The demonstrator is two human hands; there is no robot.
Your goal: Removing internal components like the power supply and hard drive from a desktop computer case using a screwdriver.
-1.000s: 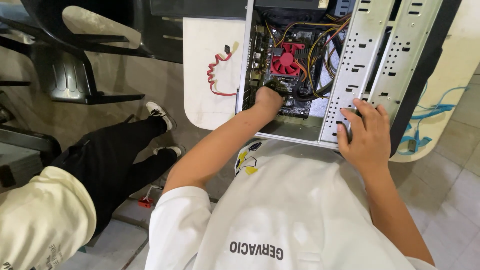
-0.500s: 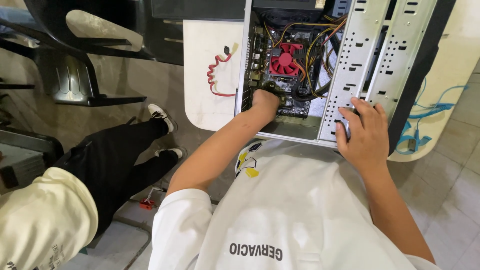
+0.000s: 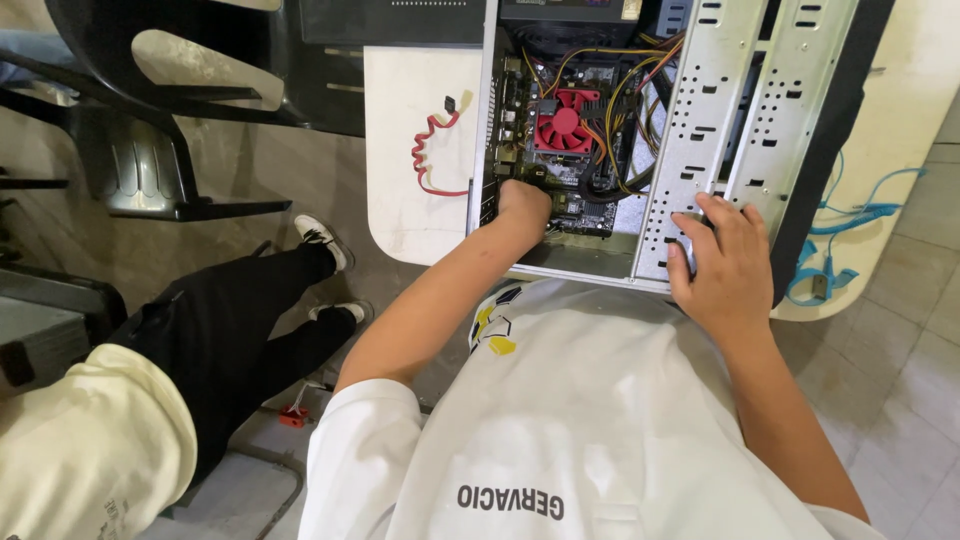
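left hand (image 3: 522,205): reaching down into the open computer case (image 3: 690,130), fist-like and curled over the lower edge of the motherboard (image 3: 560,150); the fingertips are hiding below the knuckles, so i cannot tell whether it is pinching something or only pressing.
right hand (image 3: 728,262): lying spread on the perforated metal drive cage (image 3: 745,110), fingers splayed and flat, bracing the case rather than closing round anything.
case position: lying on its side on a white table (image 3: 415,150), open face up, its near edge touching the person's white shirt.
inside the case: a red cooler fan (image 3: 562,128) is sitting just beyond the left hand; yellow, black and orange power wires (image 3: 625,100) are arching over the board to the right of the fan.
how it is handling, judged: the steel shell is looking stiff and fairly heavy, with thin punched edges that could be cutting skin; the board is looking rigid but fragile, and the wires soft and springy.
where to hold, judged: the cage rails and outer frame are offering the safest grip; the board is better taken by its edges or by plug bodies, never by wires or fan blades.
nearby: a red data cable (image 3: 432,150) is lying loose on the table left of the case; blue cables (image 3: 850,225) are trailing at the right; another person in black trousers (image 3: 235,330) is sitting at the left, beside dark plastic chairs (image 3: 150,130).
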